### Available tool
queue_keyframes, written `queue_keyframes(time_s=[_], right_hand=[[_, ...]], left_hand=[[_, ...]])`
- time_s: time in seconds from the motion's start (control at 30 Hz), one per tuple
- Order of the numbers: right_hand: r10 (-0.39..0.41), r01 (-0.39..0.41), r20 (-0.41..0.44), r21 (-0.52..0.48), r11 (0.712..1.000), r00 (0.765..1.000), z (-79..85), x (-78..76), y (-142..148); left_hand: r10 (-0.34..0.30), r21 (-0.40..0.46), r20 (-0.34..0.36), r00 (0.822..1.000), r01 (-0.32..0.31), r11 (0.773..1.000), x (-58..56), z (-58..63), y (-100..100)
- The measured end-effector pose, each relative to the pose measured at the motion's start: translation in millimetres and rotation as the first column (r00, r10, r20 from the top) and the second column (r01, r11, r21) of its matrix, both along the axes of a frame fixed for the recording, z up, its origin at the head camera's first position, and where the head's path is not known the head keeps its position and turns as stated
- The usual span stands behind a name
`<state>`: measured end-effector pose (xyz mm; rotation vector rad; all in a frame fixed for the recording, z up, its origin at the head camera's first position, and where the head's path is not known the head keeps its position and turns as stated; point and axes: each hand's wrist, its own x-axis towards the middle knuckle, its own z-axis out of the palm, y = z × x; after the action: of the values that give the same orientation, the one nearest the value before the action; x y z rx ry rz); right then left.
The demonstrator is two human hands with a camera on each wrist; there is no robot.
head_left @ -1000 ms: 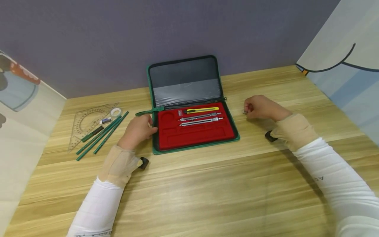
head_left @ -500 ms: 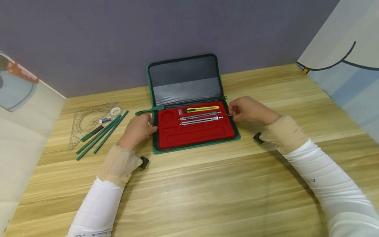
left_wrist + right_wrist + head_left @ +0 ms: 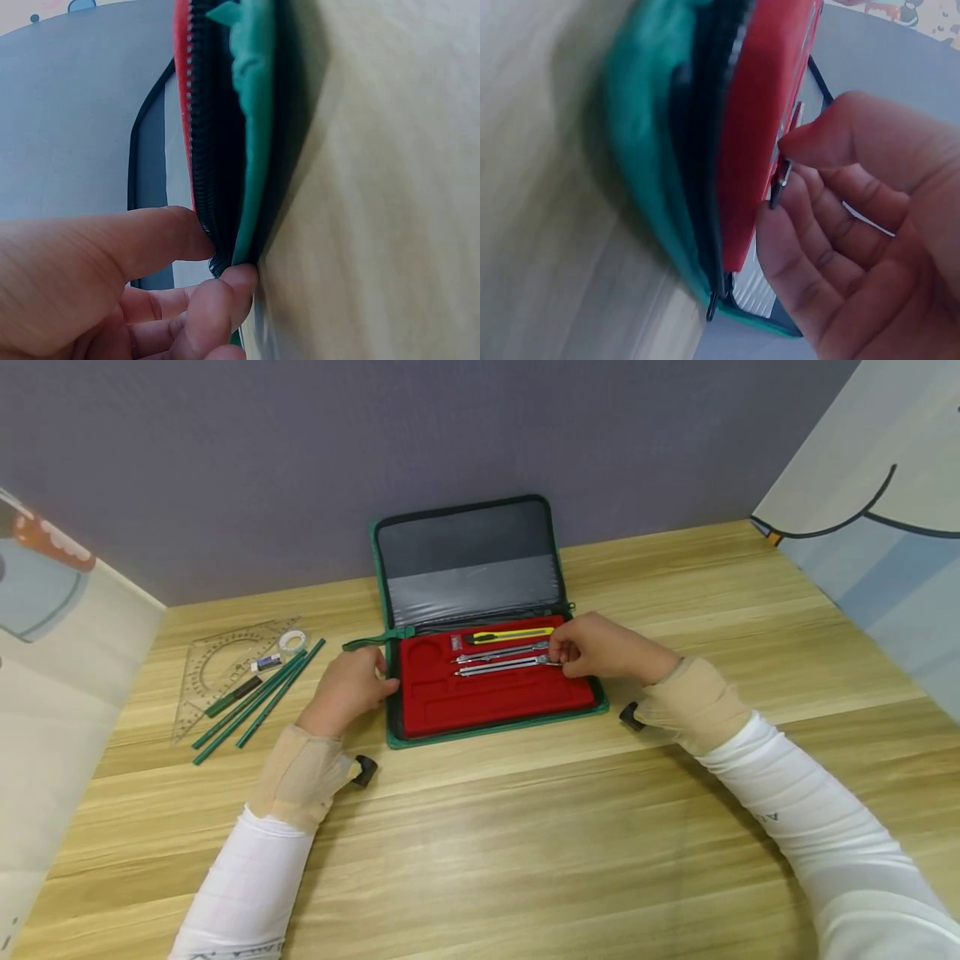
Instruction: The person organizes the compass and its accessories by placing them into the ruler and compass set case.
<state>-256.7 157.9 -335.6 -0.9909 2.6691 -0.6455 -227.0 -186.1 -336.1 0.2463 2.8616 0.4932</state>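
A green zip case [image 3: 495, 740] lies unfolded on the table, with a red moulded tray [image 3: 498, 703] in its base. My left hand [image 3: 347, 691] pinches the case's left edge; the left wrist view has the thumb and fingertips at the black zip [image 3: 201, 135]. Over the tray's right end, my right hand [image 3: 600, 647] pinches a small thin metal piece [image 3: 781, 180] between thumb and fingers; its exact kind I cannot tell. Beside those fingers two silver compasses [image 3: 498, 667] lie in their slots, below a yellow utility knife [image 3: 510, 635]. A small clear box [image 3: 456, 643] sits left of the knife.
Left of the case lie a clear set square [image 3: 197, 672] with a protractor scale, a roll of white tape [image 3: 292, 642], an eraser [image 3: 266, 663], a green marker [image 3: 223, 702] and several green pencils [image 3: 281, 692]. A grey wall [image 3: 300, 460] rises behind the case.
My right hand has moved left from the table beside the case to over the tray's right end, carrying the small metal piece. My left hand stays at the case's left edge.
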Motion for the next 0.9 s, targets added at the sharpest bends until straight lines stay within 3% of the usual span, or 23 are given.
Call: queue_keyframes(time_s=[0.27, 0.9], right_hand=[[0.077, -0.078, -0.013, -0.018, 0.997, 0.997, 0.4, 3.4, -10], [0.089, -0.089, -0.011, 0.002, 0.996, 0.996, 1.7, 3.2, -10]], left_hand=[[-0.002, 0.007, -0.009, 1.0, 0.002, 1.0, 0.0, 0.3, 0], [-0.002, 0.007, -0.013, 1.0, 0.002, 1.0, 0.0, 0.3, 0]])
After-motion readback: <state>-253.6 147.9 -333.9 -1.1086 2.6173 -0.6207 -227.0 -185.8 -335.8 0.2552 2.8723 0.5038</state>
